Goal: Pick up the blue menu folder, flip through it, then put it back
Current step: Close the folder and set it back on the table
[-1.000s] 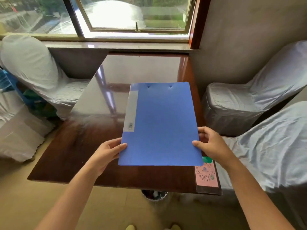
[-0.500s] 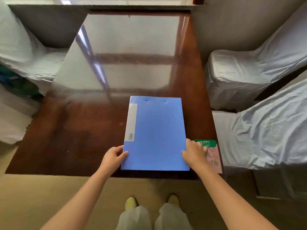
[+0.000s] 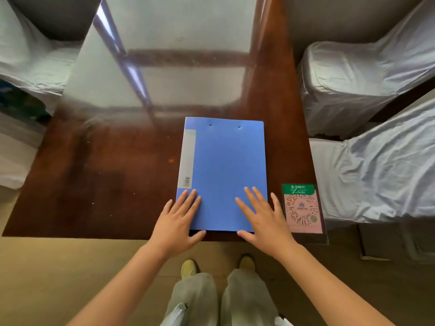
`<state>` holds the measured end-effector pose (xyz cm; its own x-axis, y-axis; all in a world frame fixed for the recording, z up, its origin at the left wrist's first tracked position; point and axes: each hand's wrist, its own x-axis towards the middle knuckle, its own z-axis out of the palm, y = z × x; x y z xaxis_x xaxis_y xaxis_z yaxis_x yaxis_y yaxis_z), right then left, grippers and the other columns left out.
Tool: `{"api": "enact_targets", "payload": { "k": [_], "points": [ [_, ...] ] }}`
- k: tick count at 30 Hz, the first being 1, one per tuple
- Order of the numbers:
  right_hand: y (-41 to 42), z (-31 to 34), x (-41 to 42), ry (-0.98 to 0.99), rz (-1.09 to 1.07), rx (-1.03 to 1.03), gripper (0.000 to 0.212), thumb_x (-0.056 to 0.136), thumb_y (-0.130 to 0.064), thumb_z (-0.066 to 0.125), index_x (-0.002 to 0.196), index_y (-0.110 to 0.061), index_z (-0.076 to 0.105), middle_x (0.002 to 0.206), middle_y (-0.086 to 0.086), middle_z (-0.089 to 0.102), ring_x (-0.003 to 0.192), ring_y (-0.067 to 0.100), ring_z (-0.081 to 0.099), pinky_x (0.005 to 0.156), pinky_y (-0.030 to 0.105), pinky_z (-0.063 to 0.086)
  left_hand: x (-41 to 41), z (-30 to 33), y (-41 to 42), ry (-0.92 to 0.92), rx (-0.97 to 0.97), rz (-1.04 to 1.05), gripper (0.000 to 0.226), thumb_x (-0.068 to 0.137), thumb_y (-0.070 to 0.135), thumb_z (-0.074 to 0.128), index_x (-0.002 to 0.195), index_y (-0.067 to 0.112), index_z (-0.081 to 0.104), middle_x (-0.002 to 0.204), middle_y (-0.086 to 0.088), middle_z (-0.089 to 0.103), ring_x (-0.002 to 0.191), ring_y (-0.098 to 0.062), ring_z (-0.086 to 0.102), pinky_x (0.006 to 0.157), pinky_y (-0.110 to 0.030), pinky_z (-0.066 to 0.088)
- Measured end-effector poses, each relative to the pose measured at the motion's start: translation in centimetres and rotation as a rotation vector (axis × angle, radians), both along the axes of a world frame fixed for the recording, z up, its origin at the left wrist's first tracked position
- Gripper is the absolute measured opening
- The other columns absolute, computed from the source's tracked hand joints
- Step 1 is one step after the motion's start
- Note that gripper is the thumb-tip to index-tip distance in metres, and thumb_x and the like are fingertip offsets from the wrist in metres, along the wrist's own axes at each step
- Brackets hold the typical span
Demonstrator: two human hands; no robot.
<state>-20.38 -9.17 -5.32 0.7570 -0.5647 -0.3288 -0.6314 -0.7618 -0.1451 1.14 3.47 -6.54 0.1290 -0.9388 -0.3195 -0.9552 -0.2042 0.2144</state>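
The blue menu folder lies flat and closed on the dark wooden table, close to the near edge, with a grey label strip along its left side. My left hand rests palm down with spread fingers on the folder's near left corner. Over the near right corner my right hand lies flat, fingers apart. Neither hand grips the folder.
A pink and green QR code card lies on the table right of the folder. White-covered chairs stand at the right and left. Glossy reflections cover the table's far half. My legs and shoes show below the table edge.
The folder came down from being held above the table to lying flat on it. Both hands let go of its edges and now rest open on its cover.
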Motion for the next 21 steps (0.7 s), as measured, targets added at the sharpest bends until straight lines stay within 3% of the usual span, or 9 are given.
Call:
{"api": "enact_targets", "payload": {
  "k": [2, 5, 6, 9, 11, 16, 21],
  "points": [
    [0.2, -0.7, -0.1, 0.03, -0.024, 0.035, 0.082, 0.083, -0.063, 0.045, 0.145, -0.029, 0.003, 0.158, 0.006, -0.006, 0.144, 0.023, -0.01, 0.113, 0.051, -0.005, -0.3, -0.3, -0.3, -0.01, 0.062, 0.003, 0.098, 0.076, 0.069, 0.041, 0.147, 0.021, -0.005, 0.152, 0.004, -0.015, 0.141, -0.018, -0.017, 0.116, -0.039, 0.006],
    [0.0, -1.3, -0.3, 0.003, -0.042, 0.042, 0.085, 0.08, -0.063, 0.05, 0.145, -0.029, 0.007, 0.158, 0.005, 0.002, 0.144, 0.023, -0.002, 0.115, 0.046, 0.0, -0.2, 0.1, -0.4, -0.054, 0.054, -0.059, 0.108, 0.071, 0.067, 0.055, 0.147, 0.016, -0.001, 0.151, 0.0, -0.013, 0.143, -0.022, -0.011, 0.116, -0.04, 0.01],
    [0.0, -1.4, -0.3, -0.009, -0.037, 0.043, 0.085, 0.08, -0.063, 0.051, 0.145, -0.029, 0.008, 0.158, 0.006, 0.004, 0.144, 0.023, 0.0, 0.115, 0.045, 0.001, -0.1, 0.3, -0.3, -0.07, 0.023, -0.082, 0.108, 0.069, 0.064, 0.061, 0.147, 0.013, 0.006, 0.153, -0.003, -0.006, 0.144, -0.024, -0.002, 0.115, -0.042, 0.014],
    [-0.2, -1.5, -0.6, -0.014, 0.005, 0.035, 0.092, 0.076, -0.064, 0.056, 0.146, -0.026, 0.009, 0.158, 0.007, 0.005, 0.144, 0.024, 0.001, 0.114, 0.042, -0.001, 0.2, 0.6, 0.5, -0.089, -0.1, -0.127, 0.099, 0.058, 0.052, 0.08, 0.136, 0.005, 0.042, 0.147, -0.014, 0.04, 0.135, -0.033, 0.036, 0.103, -0.047, 0.038],
    [0.0, -1.6, -1.1, -0.01, 0.029, 0.029, 0.096, 0.074, -0.064, 0.059, 0.146, -0.023, 0.01, 0.158, 0.008, 0.005, 0.144, 0.025, 0.002, 0.112, 0.04, -0.003, 0.2, 0.4, 1.0, -0.07, -0.136, -0.142, 0.091, 0.057, 0.045, 0.084, 0.13, 0.004, 0.05, 0.138, -0.015, 0.052, 0.128, -0.034, 0.045, 0.099, -0.05, 0.041],
    [0.1, -1.5, -2.4, -0.035, 0.013, 0.037, 0.086, 0.078, -0.054, 0.062, 0.144, -0.021, 0.019, 0.157, 0.008, 0.015, 0.144, 0.025, 0.011, 0.111, 0.036, 0.002, 0.1, 0.2, 1.1, -0.062, -0.195, -0.196, 0.076, 0.058, 0.038, 0.086, 0.123, 0.007, 0.059, 0.13, -0.012, 0.06, 0.121, -0.033, 0.054, 0.093, -0.05, 0.047],
    [0.2, -1.3, -3.2, -0.051, 0.012, 0.107, 0.078, 0.083, -0.044, 0.061, 0.144, -0.019, 0.02, 0.157, 0.006, 0.015, 0.144, 0.022, 0.011, 0.112, 0.036, 0.022, -0.1, 0.2, 1.2, -0.076, -0.221, -0.215, 0.072, 0.058, 0.038, 0.086, 0.119, 0.009, 0.062, 0.126, -0.011, 0.063, 0.119, -0.032, 0.056, 0.092, -0.05, 0.048]
  ]
}}
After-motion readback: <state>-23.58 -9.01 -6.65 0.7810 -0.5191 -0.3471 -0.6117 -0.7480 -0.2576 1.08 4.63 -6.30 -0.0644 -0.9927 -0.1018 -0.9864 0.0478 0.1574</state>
